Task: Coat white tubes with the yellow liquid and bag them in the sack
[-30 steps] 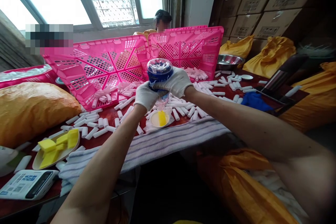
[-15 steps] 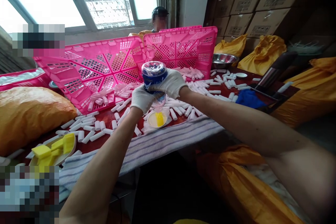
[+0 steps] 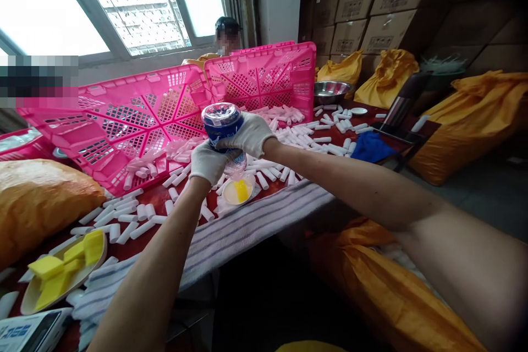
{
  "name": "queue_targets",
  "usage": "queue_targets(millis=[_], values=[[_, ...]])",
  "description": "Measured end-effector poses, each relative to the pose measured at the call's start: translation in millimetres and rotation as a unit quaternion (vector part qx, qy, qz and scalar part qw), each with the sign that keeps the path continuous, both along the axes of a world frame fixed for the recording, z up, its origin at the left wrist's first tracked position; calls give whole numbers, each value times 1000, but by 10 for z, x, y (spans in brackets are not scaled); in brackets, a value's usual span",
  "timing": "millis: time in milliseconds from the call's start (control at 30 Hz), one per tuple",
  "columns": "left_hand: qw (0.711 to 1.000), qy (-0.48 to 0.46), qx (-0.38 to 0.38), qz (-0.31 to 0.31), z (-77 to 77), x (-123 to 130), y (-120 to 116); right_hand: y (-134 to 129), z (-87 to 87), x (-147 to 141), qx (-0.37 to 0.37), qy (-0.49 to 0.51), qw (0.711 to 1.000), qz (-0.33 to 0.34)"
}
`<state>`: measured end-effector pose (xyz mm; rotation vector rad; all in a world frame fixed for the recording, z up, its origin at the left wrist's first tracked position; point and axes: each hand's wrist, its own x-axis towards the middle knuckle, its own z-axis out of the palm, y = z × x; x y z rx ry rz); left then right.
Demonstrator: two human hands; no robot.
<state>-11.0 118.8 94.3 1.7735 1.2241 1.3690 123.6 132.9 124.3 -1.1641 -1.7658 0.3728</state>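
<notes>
Both of my gloved hands are wrapped around a blue-labelled plastic bottle (image 3: 221, 124) with a shiny clear top face. My left hand (image 3: 211, 162) grips it low on the left side. Across its right side lies my right hand (image 3: 253, 135), thumb toward the front. Below the bottle, clear plastic shows, and under that sits a small white dish (image 3: 230, 193) with a yellow sponge piece (image 3: 241, 191) in it. Many short white tubes (image 3: 272, 171) lie around the dish on the red tabletop.
Pink crates (image 3: 144, 115) stand tilted behind the tubes. A striped towel (image 3: 256, 217) covers the front edge. Yellow sponges lie in an oval dish (image 3: 103, 242) at left. A blue cloth (image 3: 371, 147), a metal bowl (image 3: 332, 92) and orange sacks (image 3: 466, 126) are at right. Another person sits beyond the crates.
The view has turned right, so everything appears shifted left. Both hands still hold the bottle over the small dish, in nearly the same pose.
</notes>
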Motion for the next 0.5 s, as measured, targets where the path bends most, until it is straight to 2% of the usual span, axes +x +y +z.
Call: queue_targets(millis=[367,500], values=[[999,27,-15,16,46,25,-52,-3,-7,9,-11,-17,1000,-2],[997,75,-11,13,50,1,-60,2,5,26,-39,9,999,16]])
